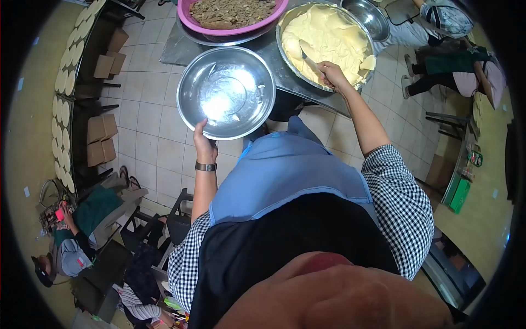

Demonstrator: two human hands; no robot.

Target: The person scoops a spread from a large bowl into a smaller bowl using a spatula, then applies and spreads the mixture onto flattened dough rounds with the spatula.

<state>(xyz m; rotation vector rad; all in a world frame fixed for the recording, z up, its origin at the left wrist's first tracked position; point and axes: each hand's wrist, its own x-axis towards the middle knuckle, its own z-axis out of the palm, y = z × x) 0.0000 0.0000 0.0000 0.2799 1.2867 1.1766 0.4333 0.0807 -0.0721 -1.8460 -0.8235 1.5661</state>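
Note:
My left hand (204, 143) grips the near rim of a wide steel bowl (241, 104), with the thumb over the edge. Only a few pale smears show inside this bowl. To the right, my right hand (332, 77) is closed on a spatula (310, 61). The tool's blade reaches into a pale yellow creamy mass (334, 35), which fills a large steel basin (282, 46). Behind the steel bowl, a pink basin (189, 23) holds a brown crumbly mixture (233, 12).
A metal table (172, 48) bears the basins. Another steel bowl (366, 17) stands at the back right. Several cardboard boxes (102, 129) lie on the tiled floor at left, beside a long table of round pale discs (64, 115). Other people are at both sides.

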